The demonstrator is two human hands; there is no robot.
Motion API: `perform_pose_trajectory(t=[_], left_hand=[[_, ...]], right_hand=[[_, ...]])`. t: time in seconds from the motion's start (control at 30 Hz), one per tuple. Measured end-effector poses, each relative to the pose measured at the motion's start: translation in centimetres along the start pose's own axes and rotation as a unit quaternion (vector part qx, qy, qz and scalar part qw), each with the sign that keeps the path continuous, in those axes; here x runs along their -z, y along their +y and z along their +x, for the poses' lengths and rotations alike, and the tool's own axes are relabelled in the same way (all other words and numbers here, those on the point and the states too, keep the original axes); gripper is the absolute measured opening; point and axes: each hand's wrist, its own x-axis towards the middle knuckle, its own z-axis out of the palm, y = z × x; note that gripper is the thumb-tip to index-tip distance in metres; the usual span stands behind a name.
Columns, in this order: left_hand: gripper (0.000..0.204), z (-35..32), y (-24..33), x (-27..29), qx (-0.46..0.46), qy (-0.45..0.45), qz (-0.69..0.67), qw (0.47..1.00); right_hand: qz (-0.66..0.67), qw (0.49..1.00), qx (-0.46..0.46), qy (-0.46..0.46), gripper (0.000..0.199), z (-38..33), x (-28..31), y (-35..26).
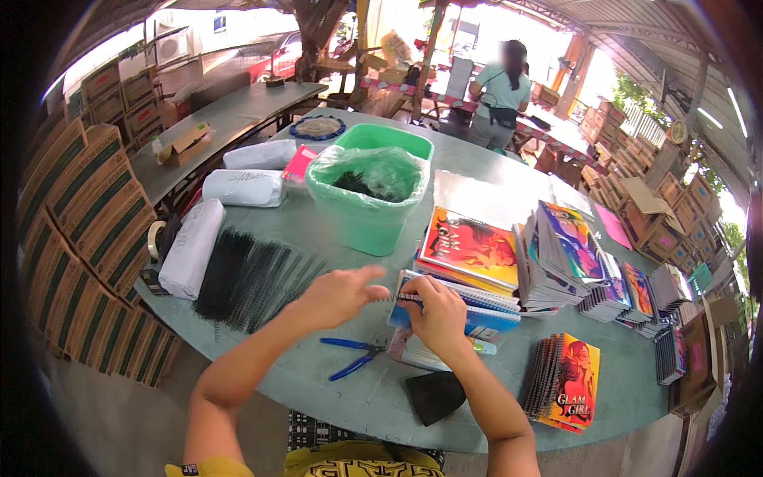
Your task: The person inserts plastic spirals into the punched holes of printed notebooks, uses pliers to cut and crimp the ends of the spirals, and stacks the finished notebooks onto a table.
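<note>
My right hand [439, 314] presses down on a blue-covered notebook [477, 306] that lies on a small stack near the table's front. My left hand [338, 296] is at the notebook's left edge, fingers pinching the black spiral wire [391, 296] along the binding. Blue-handled pliers [355, 352] lie on the table just below my left hand. A spread of black spiral wires [248, 277] lies to the left of my left hand.
A green bin [362, 215] lined with a plastic bag stands behind my hands. Stacks of colourful notebooks [556, 262] fill the right side; bound ones [563, 380] lie at the front right. White wrapped packs [191, 248] and cardboard boxes [87, 230] are on the left. A person [501, 91] stands far behind.
</note>
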Motion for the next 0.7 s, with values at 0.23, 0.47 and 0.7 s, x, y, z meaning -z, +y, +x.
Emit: perform_pose_trajectory(t=[0.23, 0.47, 0.7], left_hand=[[0.024, 0.4, 1.2, 1.6, -0.027, -0.002, -0.005, 1.000], [0.027, -2.5, 4.8, -6.0, -0.044, -0.035, 0.191, 0.980], [0.050, -6.1, 5.9, -17.6, -0.114, -0.138, -0.093, 0.979]], right_hand=[[0.034, 0.999, 0.007, 0.007, 0.027, -0.4, -0.6, 0.8], [0.013, 0.997, -0.034, -0.062, 0.012, 0.0, 0.5, 0.5], [-0.036, 0.998, -0.049, -0.008, 0.015, -1.9, 3.0, 1.1]])
